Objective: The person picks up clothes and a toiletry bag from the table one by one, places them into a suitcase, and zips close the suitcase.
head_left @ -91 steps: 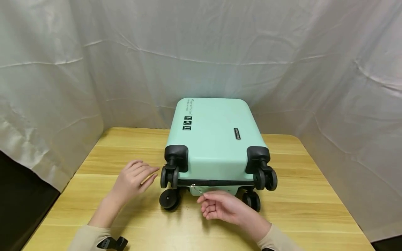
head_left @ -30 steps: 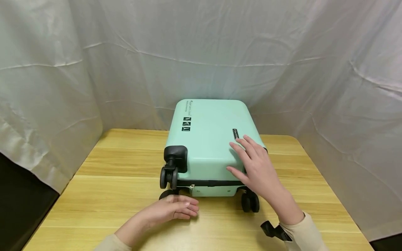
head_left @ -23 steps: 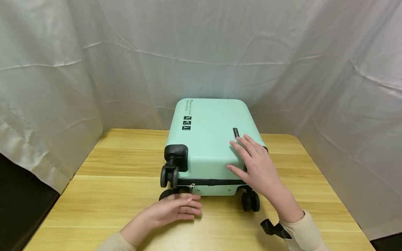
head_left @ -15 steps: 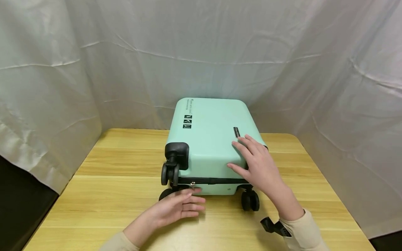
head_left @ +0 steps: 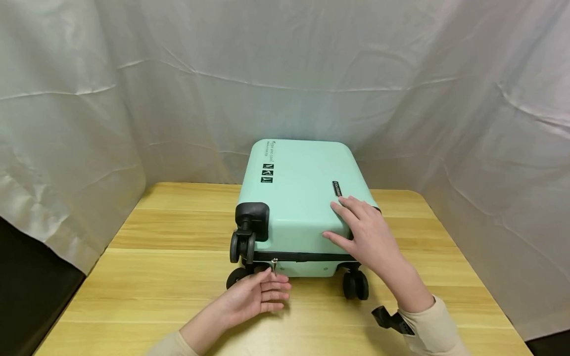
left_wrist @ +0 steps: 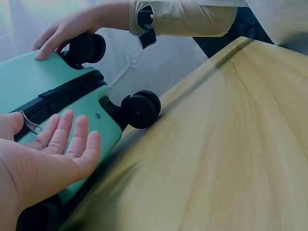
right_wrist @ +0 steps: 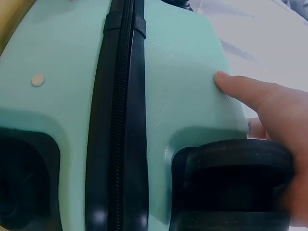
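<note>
A mint-green hard-shell suitcase [head_left: 303, 198] lies flat on the table, its wheeled end facing me. Along that end runs a black zipper [right_wrist: 120, 115], with a metal zipper pull [left_wrist: 31, 123] hanging near the left wheels. My left hand [head_left: 249, 299] is palm up just below the pull, fingers loosely extended. The pull lies between its thumb and index finger, without a visible pinch. My right hand [head_left: 367, 232] rests on the suitcase's near right corner, fingers spread over the top and thumb on the near edge. It covers the upper right wheel in the head view.
Black double wheels [head_left: 242, 244] stick out at the suitcase's corners. The wooden table [head_left: 169, 232] extends on both sides of the suitcase. A pale curtain [head_left: 285, 74] hangs behind and at the sides. A black wrist camera [head_left: 392, 320] sits at my right sleeve.
My right hand has left the zipper pull and moved up onto the suitcase's right corner. My left hand has come from beside the left wheels to the pull, its palm turning up.
</note>
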Demonstrator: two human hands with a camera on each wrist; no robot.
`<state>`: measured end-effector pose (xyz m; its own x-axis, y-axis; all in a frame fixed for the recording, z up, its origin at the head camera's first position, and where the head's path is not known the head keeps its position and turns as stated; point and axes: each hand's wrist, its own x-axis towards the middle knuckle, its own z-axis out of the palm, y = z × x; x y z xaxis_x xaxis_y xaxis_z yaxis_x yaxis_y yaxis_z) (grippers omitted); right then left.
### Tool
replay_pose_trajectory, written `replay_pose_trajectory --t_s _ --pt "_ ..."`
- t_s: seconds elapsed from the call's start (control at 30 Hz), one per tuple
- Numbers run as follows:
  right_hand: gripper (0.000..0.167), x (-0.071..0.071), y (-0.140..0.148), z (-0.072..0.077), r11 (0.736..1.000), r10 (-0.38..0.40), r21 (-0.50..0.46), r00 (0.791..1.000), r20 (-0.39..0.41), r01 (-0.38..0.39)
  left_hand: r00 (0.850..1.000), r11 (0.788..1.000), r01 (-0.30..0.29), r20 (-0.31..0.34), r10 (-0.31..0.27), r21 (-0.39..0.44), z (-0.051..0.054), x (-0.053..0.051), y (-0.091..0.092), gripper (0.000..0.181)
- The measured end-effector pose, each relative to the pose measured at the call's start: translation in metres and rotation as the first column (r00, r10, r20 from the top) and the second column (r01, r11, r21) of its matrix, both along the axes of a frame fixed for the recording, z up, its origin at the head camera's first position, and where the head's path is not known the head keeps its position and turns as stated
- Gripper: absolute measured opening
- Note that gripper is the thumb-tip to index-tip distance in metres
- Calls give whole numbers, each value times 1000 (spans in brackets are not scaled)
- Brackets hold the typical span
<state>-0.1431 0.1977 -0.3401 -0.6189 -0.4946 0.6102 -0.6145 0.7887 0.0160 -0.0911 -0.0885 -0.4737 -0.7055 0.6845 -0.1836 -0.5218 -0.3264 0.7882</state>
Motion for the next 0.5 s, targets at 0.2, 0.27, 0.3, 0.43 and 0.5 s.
replay_pose_trajectory --t_s 0.2,0.27,0.3,0.43,0.5 --pt "69 3 -1 2 1000 -21 3 999 45 20 997 998 -60 46 61 -13 0 2 3 34" --pt "69 3 -1 3 1000 -29 -1 998 62 29 996 997 -79 45 79 7 1 0 2 30" --pt "69 3 -1 4 999 -31 -3 997 70 32 995 996 -87 40 86 20 1 -1 2 29" --pt "69 3 -1 5 999 -35 -9 995 92 36 994 992 -110 27 109 58 5 -4 0 26" --pt "69 2 -1 5 999 -35 -8 994 101 36 992 990 -122 34 120 67 7 -4 0 26"
